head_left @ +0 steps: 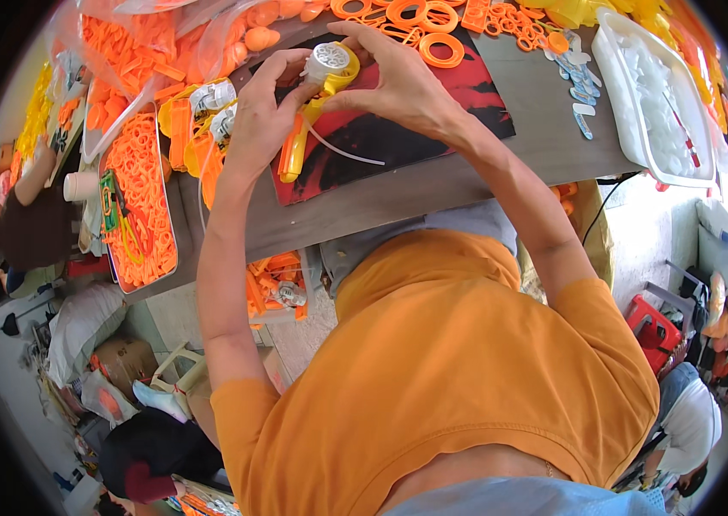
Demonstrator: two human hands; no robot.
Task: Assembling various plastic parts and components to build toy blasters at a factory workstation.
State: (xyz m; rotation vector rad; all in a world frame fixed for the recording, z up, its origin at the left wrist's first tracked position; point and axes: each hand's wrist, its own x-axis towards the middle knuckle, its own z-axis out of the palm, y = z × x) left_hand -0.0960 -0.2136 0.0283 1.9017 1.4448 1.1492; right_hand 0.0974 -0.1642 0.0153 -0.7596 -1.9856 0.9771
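Near the far edge of the table, both hands are at a yellow plastic toy body with a handle (293,155). A round whitish grille piece (330,58) sits at its top, and a thin clear tube (348,153) trails from it over the mat. My left hand (261,107) grips the toy from the left, thumb against the part below the grille. From the right, my right hand (403,86) curls round it, with thumb and forefinger at the yellow rim. Some fingertips are hidden behind the toy. Beneath lies a red and black mat (458,103).
To the left stands a tray of small orange rings (142,138), with a green-and-red tool (123,215) on it. Yellow-orange bodies with silvery parts (201,129) lie by my left forearm. Orange rings (441,50), bluish strips (583,86) and a white tub (699,163) are on the right.
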